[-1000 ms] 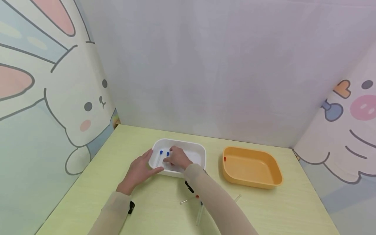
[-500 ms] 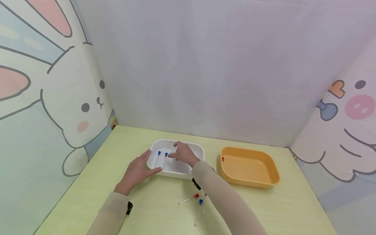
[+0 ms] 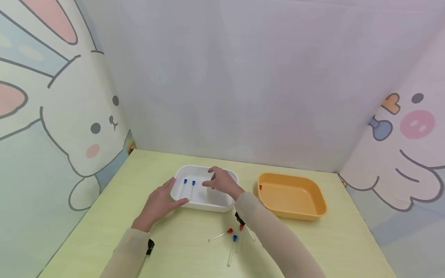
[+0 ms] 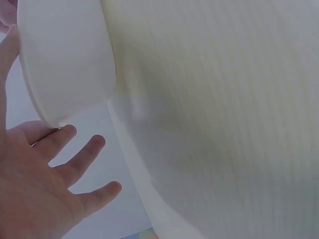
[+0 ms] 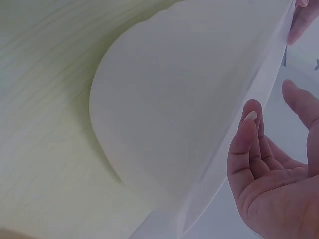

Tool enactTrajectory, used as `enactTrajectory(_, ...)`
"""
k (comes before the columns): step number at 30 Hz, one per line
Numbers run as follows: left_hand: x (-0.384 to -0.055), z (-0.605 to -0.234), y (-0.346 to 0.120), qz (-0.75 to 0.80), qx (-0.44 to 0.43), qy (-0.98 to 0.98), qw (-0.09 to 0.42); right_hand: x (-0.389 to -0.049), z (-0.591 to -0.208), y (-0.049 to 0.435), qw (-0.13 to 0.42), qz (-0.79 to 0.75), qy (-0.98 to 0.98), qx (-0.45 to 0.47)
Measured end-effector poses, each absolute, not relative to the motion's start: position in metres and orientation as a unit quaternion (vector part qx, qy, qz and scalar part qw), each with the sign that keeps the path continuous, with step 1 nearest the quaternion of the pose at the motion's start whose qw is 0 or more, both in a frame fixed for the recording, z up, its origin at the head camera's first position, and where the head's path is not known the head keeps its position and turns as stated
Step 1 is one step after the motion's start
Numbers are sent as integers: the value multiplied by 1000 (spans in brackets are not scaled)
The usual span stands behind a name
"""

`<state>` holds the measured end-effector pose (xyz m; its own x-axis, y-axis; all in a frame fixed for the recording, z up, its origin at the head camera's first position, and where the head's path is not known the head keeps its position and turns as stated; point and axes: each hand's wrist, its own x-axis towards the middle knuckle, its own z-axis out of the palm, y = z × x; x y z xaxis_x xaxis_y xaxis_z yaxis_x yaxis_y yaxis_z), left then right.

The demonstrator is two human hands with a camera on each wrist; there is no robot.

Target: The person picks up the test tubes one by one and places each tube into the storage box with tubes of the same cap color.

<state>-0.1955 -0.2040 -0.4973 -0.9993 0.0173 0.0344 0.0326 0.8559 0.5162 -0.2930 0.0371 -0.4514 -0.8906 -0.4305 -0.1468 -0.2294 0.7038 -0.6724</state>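
Capped tubes (image 3: 231, 251) lie on table (image 3: 184, 251). Left hand (image 3: 160, 201), fingers spread, touches white tray (image 3: 210, 199); fingertips at its outer corner show only in left wrist view. Right hand (image 3: 224, 183), loosely curled, gap between digits, over tray; two blue-capped tubes (image 3: 193, 185) inside.

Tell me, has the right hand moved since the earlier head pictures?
Yes. Against the white tray in the head view, the right hand has shifted right, away from the blue caps in that tray.

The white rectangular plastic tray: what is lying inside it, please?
Inside the white tray, two clear tubes with blue caps lie in the left part. The right hand hides some of the floor beside them; what is behind it cannot be seen.
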Motion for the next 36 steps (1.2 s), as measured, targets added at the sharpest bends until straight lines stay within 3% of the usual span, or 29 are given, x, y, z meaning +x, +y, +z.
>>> enactTrajectory(17, -197, -497, -205, -271, -14, -963, 7, -276, -438, 72, 122, -356, 901, -216)
enactTrajectory(36, -197, -497, -207, -288, -16, -957, 5, -234, -429, 123, 118, -372, 893, -227)
